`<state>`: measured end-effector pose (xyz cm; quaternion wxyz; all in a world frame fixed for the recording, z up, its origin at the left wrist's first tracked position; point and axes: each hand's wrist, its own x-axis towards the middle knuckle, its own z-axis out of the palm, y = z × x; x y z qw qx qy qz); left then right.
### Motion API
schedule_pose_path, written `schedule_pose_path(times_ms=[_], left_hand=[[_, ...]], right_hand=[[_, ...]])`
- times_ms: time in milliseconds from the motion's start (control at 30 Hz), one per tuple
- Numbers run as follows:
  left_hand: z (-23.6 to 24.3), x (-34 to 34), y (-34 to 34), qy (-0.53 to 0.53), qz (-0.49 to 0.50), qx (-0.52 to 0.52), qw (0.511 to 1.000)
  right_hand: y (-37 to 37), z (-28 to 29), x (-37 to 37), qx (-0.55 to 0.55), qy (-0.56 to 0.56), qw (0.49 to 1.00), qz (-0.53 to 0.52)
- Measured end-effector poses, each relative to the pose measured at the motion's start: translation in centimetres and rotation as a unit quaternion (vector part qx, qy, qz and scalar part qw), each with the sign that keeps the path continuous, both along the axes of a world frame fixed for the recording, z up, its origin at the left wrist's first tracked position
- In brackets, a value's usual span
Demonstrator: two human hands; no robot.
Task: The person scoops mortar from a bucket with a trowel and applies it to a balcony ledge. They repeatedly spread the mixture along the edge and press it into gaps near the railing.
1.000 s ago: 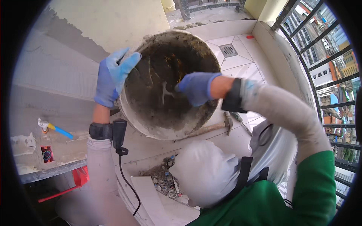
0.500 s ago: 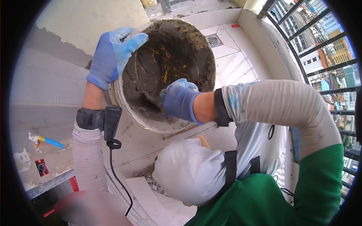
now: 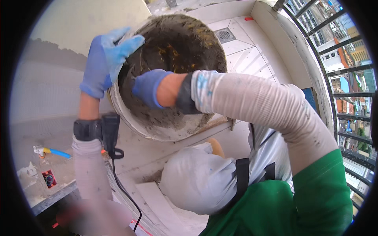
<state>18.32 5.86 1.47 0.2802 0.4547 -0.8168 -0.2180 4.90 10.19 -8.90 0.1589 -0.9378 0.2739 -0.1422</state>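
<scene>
Wall box: a red box (image 3: 49,179) with wires inside, set in the wall at far left.
Fitting: a yellow-and-blue pipe (image 3: 58,152) sticks out near the box.
Left hand: the gloved left hand (image 3: 98,65) grips the bucket (image 3: 165,133) at the upper left of its rim, thumb and fingers parted around the edge.
Left wrist: a black device (image 3: 110,131) is strapped on, a cable trailing from it.
Right hand: the blue-gloved right hand (image 3: 150,88) is within the bucket's mouth, close to its left side; its fingers are hidden, so I cannot tell whether they are open, closed or holding something.
Bucket: wide, round and pale outside, on the tile floor (image 3: 248,63) ahead of the white-clad leg (image 3: 197,177).
Contents: dark grey mix (image 3: 197,55), smeared up the inner wall, with yellowish patches.
Floor drain: a square grate (image 3: 225,35), right of the bucket.
Right arm: a pale, stained sleeve (image 3: 256,98) below green cloth (image 3: 323,185).
Railing: dark bars (image 3: 348,94) at far right, buildings beyond.
</scene>
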Motion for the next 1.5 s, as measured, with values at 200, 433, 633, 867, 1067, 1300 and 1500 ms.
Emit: schedule_pose_path(times_ms=[200, 433, 633, 867, 1067, 1300, 1500], left_hand=[[-0.3, -0.9, -0.3, 0.004, -0.059, 0.025, 0.998], [0.4, 0.9, 0.4, -0.015, -0.003, 0.017, 1.0], [0.9, 0.1, -0.3, -0.029, -0.013, 0.019, 0.999], [-0.7, 1.1, 0.7, -0.027, 0.03, 0.002, 0.999], [-0.2, 1.5, 0.3, 0.001, -0.009, 0.016, 1.0], [-0.2, -0.6, 0.0, 0.03, 0.0, 0.025, 0.999], [0.2, -1.0, 0.0, 0.026, -0.024, 0.06, 0.998]], right_hand=[[3.1, -5.4, -1.0, 0.015, 0.276, 0.959, 0.059], [-1.1, 1.5, -5.8, 0.104, 0.068, 0.988, -0.091], [-0.8, -4.4, -2.1, 0.029, 0.027, 0.996, -0.084], [-0.9, -1.5, -4.4, 0.209, 0.214, 0.954, -0.016], [-2.9, 1.3, -2.5, 0.034, 0.041, 0.996, -0.065], [3.4, -6.3, -2.7, 0.041, 0.086, 0.993, 0.068], [0.1, -3.6, -4.3, -0.13, 0.254, 0.958, 0.014]])
